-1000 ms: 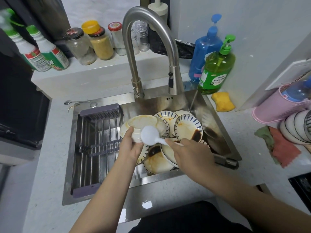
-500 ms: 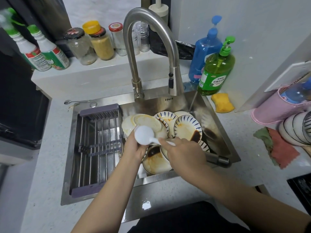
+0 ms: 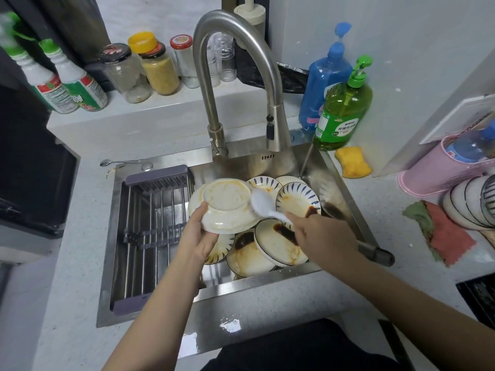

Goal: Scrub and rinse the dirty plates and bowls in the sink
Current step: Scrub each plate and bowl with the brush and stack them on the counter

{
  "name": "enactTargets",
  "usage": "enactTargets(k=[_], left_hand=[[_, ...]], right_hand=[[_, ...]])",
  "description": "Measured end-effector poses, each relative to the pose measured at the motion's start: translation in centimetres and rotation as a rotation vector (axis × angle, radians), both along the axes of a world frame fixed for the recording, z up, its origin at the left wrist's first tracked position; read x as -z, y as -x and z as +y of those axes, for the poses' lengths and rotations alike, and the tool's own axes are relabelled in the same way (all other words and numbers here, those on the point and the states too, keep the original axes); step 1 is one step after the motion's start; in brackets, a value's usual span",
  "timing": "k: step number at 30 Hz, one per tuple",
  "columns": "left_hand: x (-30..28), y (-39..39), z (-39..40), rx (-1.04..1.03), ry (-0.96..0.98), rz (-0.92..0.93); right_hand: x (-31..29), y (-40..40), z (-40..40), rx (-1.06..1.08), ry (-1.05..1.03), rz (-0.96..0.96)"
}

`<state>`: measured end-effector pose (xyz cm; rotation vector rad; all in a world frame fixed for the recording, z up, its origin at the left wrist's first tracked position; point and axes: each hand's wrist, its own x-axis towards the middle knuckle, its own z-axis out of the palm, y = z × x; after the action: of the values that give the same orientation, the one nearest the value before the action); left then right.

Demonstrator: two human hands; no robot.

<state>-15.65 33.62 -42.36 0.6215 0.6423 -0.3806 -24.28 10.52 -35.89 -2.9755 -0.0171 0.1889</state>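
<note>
Left hand [image 3: 197, 243] grip: thumb on the near rim and fingers curled underneath a cream round plate with yellow-orange smears [image 3: 226, 206], held tilted above the stainless steel sink [image 3: 345, 194]. Right hand [image 3: 320, 235] grip: fingers wrapped round the handle of a white plastic dish brush [image 3: 263, 204]; the brush head touches the plate's right edge.

Below and right of the held plate: a pile of dirty blue-striped plates with brown sauce stains [image 3: 270, 242], overlapping, filling the right half of the basin. Grey slatted drying rack [image 3: 152, 234] takes the left half; the held plate's left rim sits just beside the rack's right rail. Curved steel tap [image 3: 241, 84] arches over the back of the basin, spout well above the plate stack.

Open room: a thin strip of basin floor in front of the pile, plus the right basin wall. On the counter right of the sink: green soap pump bottle [image 3: 342, 108], blue pump bottle [image 3: 325, 76], yellow sponge [image 3: 352, 162], red-green cloth [image 3: 439, 231], stack of clean bowls [image 3: 471, 202] at the frame edge.
</note>
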Motion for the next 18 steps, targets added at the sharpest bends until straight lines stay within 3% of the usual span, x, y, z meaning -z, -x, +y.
enactTargets(k=[6, 10, 18], left_hand=[[-0.2, 0.9, 0.6, 0.107, -0.015, -0.047], [-0.5, 1.0, 1.3, 0.19, -0.05, -0.066], [-0.2, 1.6, 1.7, 0.258, -0.025, -0.074]], right_hand=[[0.2, -1.2, -1.4, 0.064, -0.05, 0.025], [0.4, 0.7, -0.5, -0.061, -0.123, 0.09], [0.8, -1.0, -1.9, 0.01, -0.104, 0.074]])
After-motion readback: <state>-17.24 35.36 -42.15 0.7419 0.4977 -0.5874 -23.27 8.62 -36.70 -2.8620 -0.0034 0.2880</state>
